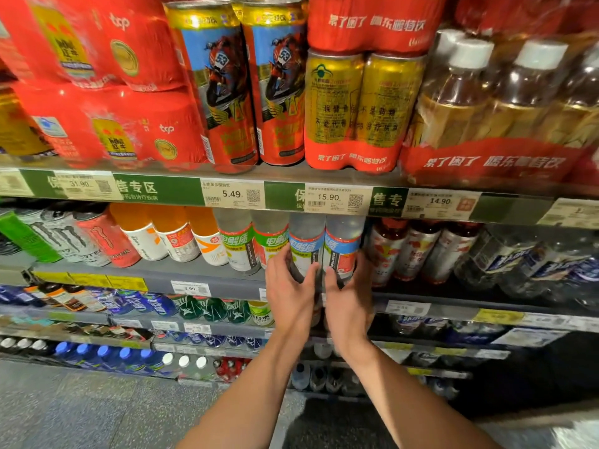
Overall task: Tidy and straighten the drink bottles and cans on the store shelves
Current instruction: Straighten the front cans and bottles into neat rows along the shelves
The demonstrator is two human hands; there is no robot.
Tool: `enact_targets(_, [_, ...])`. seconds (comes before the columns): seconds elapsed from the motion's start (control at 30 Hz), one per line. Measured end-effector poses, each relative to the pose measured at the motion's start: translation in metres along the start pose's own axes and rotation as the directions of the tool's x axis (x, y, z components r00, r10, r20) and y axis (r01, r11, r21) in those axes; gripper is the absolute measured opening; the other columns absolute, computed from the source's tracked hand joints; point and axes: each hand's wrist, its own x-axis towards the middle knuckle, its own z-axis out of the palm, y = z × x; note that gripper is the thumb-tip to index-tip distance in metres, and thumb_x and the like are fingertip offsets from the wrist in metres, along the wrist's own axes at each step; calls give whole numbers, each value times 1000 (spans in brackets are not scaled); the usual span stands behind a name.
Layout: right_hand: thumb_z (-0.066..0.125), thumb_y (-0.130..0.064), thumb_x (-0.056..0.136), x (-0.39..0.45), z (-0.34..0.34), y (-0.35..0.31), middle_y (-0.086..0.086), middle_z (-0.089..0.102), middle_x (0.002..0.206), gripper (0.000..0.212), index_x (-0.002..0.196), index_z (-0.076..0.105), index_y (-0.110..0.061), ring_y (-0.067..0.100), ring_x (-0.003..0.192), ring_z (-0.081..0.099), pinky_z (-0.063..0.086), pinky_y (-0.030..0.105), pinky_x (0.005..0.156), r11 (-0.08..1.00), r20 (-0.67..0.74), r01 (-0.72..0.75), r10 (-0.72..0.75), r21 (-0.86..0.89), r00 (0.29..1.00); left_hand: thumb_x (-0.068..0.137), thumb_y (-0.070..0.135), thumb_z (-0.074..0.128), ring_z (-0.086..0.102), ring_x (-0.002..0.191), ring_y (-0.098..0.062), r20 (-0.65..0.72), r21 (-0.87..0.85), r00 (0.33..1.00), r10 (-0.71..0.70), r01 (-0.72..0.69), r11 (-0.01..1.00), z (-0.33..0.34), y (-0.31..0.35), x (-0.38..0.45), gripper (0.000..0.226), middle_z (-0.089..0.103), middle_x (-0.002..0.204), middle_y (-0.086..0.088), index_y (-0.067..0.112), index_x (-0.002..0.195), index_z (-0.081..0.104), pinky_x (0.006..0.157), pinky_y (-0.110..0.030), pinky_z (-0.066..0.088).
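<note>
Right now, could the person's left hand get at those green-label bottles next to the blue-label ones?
Probably yes. The left hand grips a blue-label bottle on the same shelf, and the green-label bottles stand right beside it at the shelf's front edge, with nothing in front of them. It would need to release its grip first.

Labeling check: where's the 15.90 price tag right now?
Head view, centre-right: the 15.90 price tag sits on the upper shelf's edge strip, below the gold cans pack, directly above the blue-label bottles.

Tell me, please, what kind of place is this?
Most likely a shop's drinks aisle: price tags line the shelf edge, with canned drinks above, and both hands grip blue-label bottles.
</note>
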Motion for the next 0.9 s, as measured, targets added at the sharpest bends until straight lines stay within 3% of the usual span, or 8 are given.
enact_targets(0.1, [68,-36,91,4,4,-7,12,55,136,62,141,40,-13,28,122,57,43,29,99,991,72,-129,126,47,989,82,34,81,52,107,-5,49,-8,999,-21,21,1000,-4,0,5,59,52,112,16,22,132,53,93,-16,38])
enact_targets(0.2, [76,-37,84,8,11,0,14,44,149,83,147,27,-16,26,136,47,40,39,110,994,71,-88,84,60,994,81,36,81,54,108,-6,81,-6,997,-16,17,1000,-9,-2,9,60,54,113,16,24,132,53,97,-20,42])
enact_targets(0.4, [81,-32,79,13,11,6,21,54,138,83,144,39,0,37,126,54,50,46,99,999,28,-5,6,-47,1000,78,35,84,53,100,-5,87,-21,992,87,-86,996,-13,-9,12,59,60,109,8,15,127,58,89,-11,39])
enact_targets(0.57, [78,-41,75,6,-2,15,0,64,126,76,138,39,-25,17,112,63,55,36,89,992,81,-47,38,119,996,78,29,85,45,96,5,108,-22,988,107,-105,994,-17,-12,16,55,56,105,15,14,125,59,86,4,29])
enact_targets(0.63, [72,-42,78,4,-8,16,1,66,122,69,137,42,-23,17,108,64,55,32,85,997,76,-2,-4,76,997,78,30,85,47,93,3,108,-32,989,99,-96,995,-18,-12,16,55,56,101,13,15,124,60,84,2,31])
enact_targets(0.73, [66,-37,81,2,-10,20,16,54,131,63,136,51,-8,30,119,53,51,40,94,995,10,91,-91,-33,996,76,33,85,51,90,-5,102,-33,992,69,-66,997,-16,-12,14,55,55,96,13,17,122,59,81,-3,34])
enact_targets(0.83, [75,-36,80,-1,-1,16,18,46,143,76,142,43,-6,35,131,47,46,47,103,1000,52,-19,20,-17,998,76,31,86,57,88,-9,98,-75,995,-1,8,997,-13,-11,11,54,57,94,13,25,121,57,80,-4,38])
enact_targets(0.9, [78,-44,77,-3,6,12,19,50,143,85,142,44,-2,35,131,50,48,48,102,996,33,-89,89,-14,995,77,33,86,60,87,-11,96,-116,993,-63,74,990,-12,-10,9,51,60,93,12,34,117,55,80,-15,45])
